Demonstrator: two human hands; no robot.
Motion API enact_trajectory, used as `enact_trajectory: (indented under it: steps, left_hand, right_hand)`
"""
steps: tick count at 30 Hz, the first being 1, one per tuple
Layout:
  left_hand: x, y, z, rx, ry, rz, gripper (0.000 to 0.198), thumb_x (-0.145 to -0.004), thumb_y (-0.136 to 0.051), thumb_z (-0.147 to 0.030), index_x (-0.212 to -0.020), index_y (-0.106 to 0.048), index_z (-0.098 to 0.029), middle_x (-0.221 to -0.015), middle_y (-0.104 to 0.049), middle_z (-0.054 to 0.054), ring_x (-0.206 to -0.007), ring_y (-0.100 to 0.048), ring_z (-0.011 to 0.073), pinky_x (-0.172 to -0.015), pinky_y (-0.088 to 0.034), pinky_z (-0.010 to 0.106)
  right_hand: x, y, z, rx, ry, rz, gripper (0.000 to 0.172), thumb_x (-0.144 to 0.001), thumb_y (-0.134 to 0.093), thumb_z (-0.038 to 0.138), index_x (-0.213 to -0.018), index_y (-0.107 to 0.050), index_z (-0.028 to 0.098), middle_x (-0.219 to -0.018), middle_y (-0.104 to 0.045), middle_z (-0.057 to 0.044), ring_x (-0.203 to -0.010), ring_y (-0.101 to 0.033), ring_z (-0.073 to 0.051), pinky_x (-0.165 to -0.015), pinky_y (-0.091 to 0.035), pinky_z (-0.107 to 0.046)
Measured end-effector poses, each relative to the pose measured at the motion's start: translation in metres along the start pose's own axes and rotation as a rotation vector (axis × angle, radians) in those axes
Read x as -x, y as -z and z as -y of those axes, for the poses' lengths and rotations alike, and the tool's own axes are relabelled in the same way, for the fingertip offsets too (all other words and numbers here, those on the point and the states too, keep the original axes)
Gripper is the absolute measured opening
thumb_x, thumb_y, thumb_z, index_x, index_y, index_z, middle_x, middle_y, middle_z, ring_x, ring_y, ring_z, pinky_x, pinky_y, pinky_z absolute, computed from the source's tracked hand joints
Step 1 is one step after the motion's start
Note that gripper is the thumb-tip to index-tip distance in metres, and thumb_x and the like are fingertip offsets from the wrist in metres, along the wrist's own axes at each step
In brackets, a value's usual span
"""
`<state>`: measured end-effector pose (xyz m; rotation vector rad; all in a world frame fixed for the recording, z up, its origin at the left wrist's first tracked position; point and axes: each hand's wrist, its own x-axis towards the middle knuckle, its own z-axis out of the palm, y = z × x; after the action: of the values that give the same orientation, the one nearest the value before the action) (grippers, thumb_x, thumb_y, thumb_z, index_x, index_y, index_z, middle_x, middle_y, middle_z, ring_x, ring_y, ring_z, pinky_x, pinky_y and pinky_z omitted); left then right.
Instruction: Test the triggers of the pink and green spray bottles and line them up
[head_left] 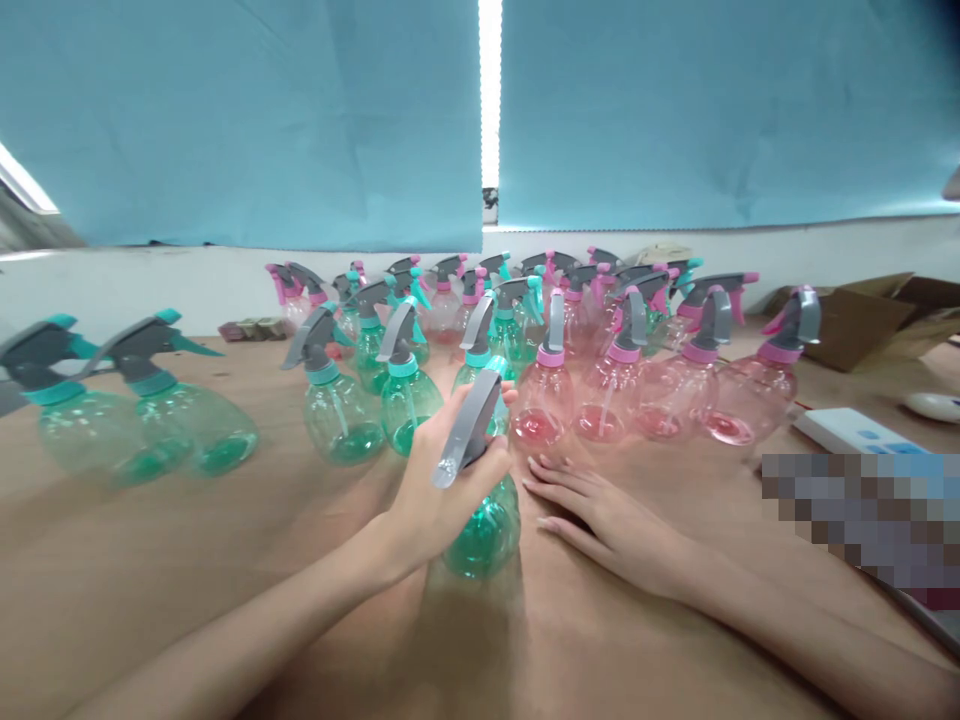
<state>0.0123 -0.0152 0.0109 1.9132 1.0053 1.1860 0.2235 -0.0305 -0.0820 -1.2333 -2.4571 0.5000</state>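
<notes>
My left hand (442, 480) is wrapped round the neck of a green spray bottle (484, 535) with a grey and teal trigger head. That bottle stands upright in front of me, nearer than the rows of others. My right hand (592, 505) lies flat on the wooden table (360, 620), fingers stretched out, beside the held bottle. Just beyond its fingertips is a pink spray bottle (540, 405) with a grey and pink head. Behind my left hand stands another green spray bottle (409, 400), partly covered by it.
More green spray bottles (199, 425) stand at the left, and several pink ones (679, 395) at the right. A mixed group fills the back. At the far right are an open cardboard box (862, 325), a white box (855, 430) and a white mouse (934, 407). Blue sheets (240, 120) hang behind.
</notes>
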Motion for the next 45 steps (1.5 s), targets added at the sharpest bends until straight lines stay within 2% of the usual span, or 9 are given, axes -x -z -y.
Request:
enact_trajectory:
  steps: [7, 13, 19, 28, 35, 39, 45]
  left_hand:
    - [0.000, 0.001, -0.001, -0.014, -0.018, 0.006, 0.033, -0.081, -0.052, -0.018, -0.113, -0.058, -0.018, -0.094, -0.061, 0.001, -0.057, -0.044, 0.0070, -0.056, -0.041, 0.023]
    - [-0.001, 0.000, 0.000, -0.032, -0.034, -0.011, 0.031, -0.081, -0.053, -0.018, -0.111, -0.058, -0.018, -0.099, -0.062, 0.002, -0.060, -0.049, 0.0071, -0.059, -0.046, 0.023]
    - [0.001, 0.001, 0.001, -0.056, -0.043, -0.010, 0.031, -0.081, -0.053, -0.018, -0.112, -0.059, -0.018, -0.099, -0.063, 0.003, -0.061, -0.052, 0.0073, -0.057, -0.046, 0.022]
    - [-0.001, -0.002, 0.001, -0.042, -0.063, -0.050, 0.035, -0.078, -0.055, -0.013, -0.113, -0.058, -0.020, -0.107, -0.066, 0.004, -0.062, -0.056, 0.0069, -0.057, -0.048, 0.021]
    - [0.000, 0.000, 0.008, -0.106, -0.127, 0.004, 0.042, -0.077, -0.056, -0.010, -0.118, -0.055, -0.019, -0.115, -0.064, 0.006, -0.064, -0.058, 0.0073, -0.065, -0.053, 0.025]
    - [-0.002, 0.001, 0.009, -0.147, -0.165, -0.020, 0.039, -0.074, -0.054, -0.006, -0.112, -0.057, -0.018, -0.103, -0.064, 0.003, -0.064, -0.057, 0.0080, -0.064, -0.050, 0.025]
    - [-0.004, 0.002, 0.003, -0.182, -0.177, -0.012, 0.021, -0.073, -0.052, -0.008, -0.092, -0.056, -0.016, -0.087, -0.059, 0.000, -0.058, -0.048, 0.0068, -0.057, -0.043, 0.024]
  right_hand:
    - [0.000, 0.001, 0.001, 0.001, -0.010, 0.011, 0.053, -0.101, -0.040, 0.050, -0.143, -0.049, 0.021, -0.151, -0.044, -0.007, -0.142, -0.037, -0.028, -0.117, -0.029, -0.053]
    - [0.000, 0.000, 0.001, -0.001, -0.014, 0.013, 0.053, -0.101, -0.039, 0.051, -0.144, -0.048, 0.021, -0.152, -0.044, -0.007, -0.142, -0.036, -0.027, -0.117, -0.029, -0.052]
    - [0.000, 0.000, 0.001, 0.012, 0.002, 0.004, 0.053, -0.101, -0.039, 0.050, -0.144, -0.048, 0.020, -0.152, -0.044, -0.008, -0.142, -0.036, -0.027, -0.117, -0.029, -0.052]
    - [0.000, 0.000, 0.002, -0.012, -0.007, -0.003, 0.051, -0.101, -0.041, 0.050, -0.144, -0.047, 0.025, -0.152, -0.043, -0.006, -0.142, -0.036, -0.028, -0.117, -0.029, -0.053]
    - [0.000, 0.000, 0.001, 0.016, -0.018, 0.031, 0.054, -0.101, -0.036, 0.052, -0.145, -0.046, 0.022, -0.154, -0.039, -0.006, -0.144, -0.032, -0.027, -0.118, -0.026, -0.053]
    - [0.000, 0.001, 0.002, 0.009, -0.031, 0.041, 0.054, -0.101, -0.036, 0.052, -0.145, -0.046, 0.022, -0.154, -0.040, -0.006, -0.143, -0.033, -0.027, -0.118, -0.027, -0.054]
    - [0.000, 0.000, 0.001, -0.015, -0.018, 0.008, 0.052, -0.101, -0.039, 0.051, -0.145, -0.046, 0.025, -0.153, -0.042, -0.006, -0.143, -0.035, -0.028, -0.117, -0.028, -0.054]
